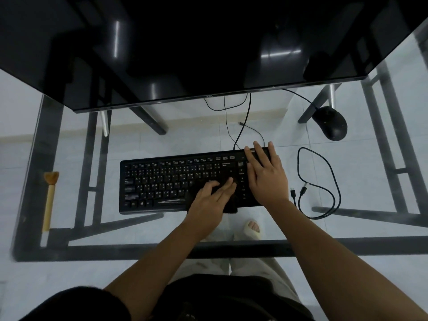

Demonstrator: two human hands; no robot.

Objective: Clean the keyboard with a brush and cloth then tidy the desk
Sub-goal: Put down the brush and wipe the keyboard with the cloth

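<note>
left hand (212,198) flat, pressing cloth (230,209) | right hand (266,176) spread on keyboard (162,179) | monitor logo (209,96) maybe TCL

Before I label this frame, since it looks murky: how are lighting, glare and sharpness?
Head view: dim, bluish light overall; bright streak reflections on the dark monitor; the wide-angle lens bows the edges of the glass desk; the black cloth under the left hand barely separates from the black keyboard; the brush at far left looks soft.
</note>
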